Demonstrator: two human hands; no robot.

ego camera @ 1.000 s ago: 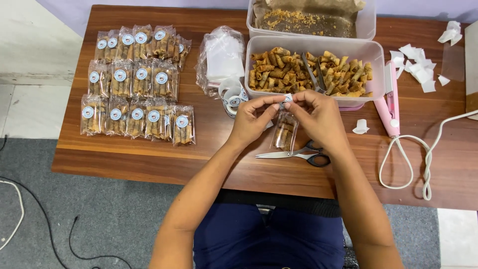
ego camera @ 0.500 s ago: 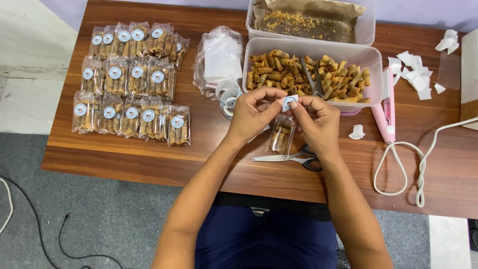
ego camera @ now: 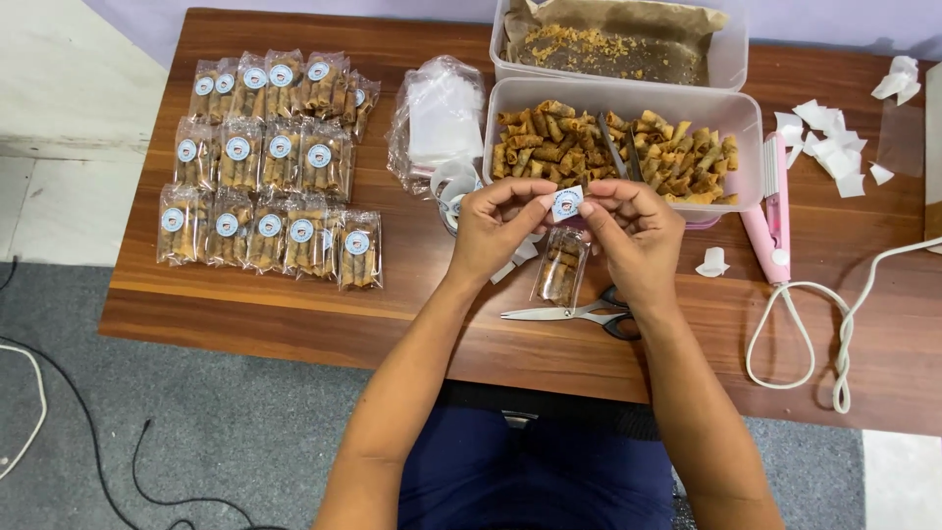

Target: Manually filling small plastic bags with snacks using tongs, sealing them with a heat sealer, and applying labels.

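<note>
Head view: sticker [ego camera: 566, 203] pinched between left hand [ego camera: 497, 228] and right hand [ego camera: 638, 236].

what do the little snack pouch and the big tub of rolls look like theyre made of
Small clear pouch of rolls: thin glossy plastic film, it seems; the contents show through. Large translucent tub: likely rigid, milky plastic, judging by its rounded rim. Brown table: wood-grain finish, perhaps veneer.

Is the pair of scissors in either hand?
No, the scissors lie on the table, while both hands hold a round sticker.
</note>
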